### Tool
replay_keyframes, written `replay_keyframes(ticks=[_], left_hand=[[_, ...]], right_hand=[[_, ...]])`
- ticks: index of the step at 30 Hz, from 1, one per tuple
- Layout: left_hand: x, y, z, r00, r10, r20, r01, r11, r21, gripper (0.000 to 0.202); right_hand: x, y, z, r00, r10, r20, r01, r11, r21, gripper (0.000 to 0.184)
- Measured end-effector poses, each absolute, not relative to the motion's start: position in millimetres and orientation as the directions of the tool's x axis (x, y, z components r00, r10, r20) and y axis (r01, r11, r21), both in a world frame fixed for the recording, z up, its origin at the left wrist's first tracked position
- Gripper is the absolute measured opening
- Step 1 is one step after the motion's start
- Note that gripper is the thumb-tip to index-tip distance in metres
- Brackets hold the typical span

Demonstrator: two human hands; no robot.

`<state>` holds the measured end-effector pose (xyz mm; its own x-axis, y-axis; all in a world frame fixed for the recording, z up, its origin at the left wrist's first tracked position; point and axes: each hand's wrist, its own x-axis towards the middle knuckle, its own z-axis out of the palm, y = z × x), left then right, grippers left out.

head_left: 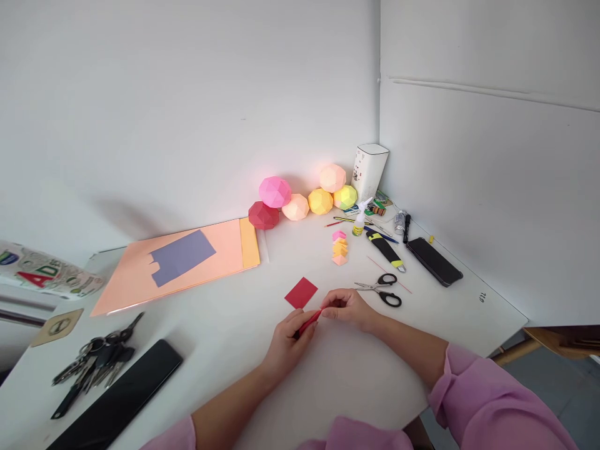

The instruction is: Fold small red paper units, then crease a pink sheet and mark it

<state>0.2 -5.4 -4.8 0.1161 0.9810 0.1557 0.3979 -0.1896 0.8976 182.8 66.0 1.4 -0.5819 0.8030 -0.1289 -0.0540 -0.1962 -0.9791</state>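
My left hand and my right hand meet over the white table, both pinched on a small folded strip of red paper held between them. Just beyond the fingers a flat red paper square lies on the table. Black-handled scissors rest right of my right hand. A small stack of folded pink, yellow and orange paper pieces stands further back.
Several paper balls sit against the wall beside a white box. Glue bottle, cutter, pens and a phone lie at right. Orange sheets with a purple piece, keys and a black case are at left.
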Motion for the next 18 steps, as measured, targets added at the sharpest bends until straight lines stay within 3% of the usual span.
replay_keyframes(ticks=[18], left_hand=[[-0.2,-5.1,-1.3,0.137,0.978,0.157,0.406,-0.2,0.892,0.027]], right_hand=[[182.5,66.9,1.8,-0.581,0.805,-0.119,-0.067,-0.194,-0.979,0.022]])
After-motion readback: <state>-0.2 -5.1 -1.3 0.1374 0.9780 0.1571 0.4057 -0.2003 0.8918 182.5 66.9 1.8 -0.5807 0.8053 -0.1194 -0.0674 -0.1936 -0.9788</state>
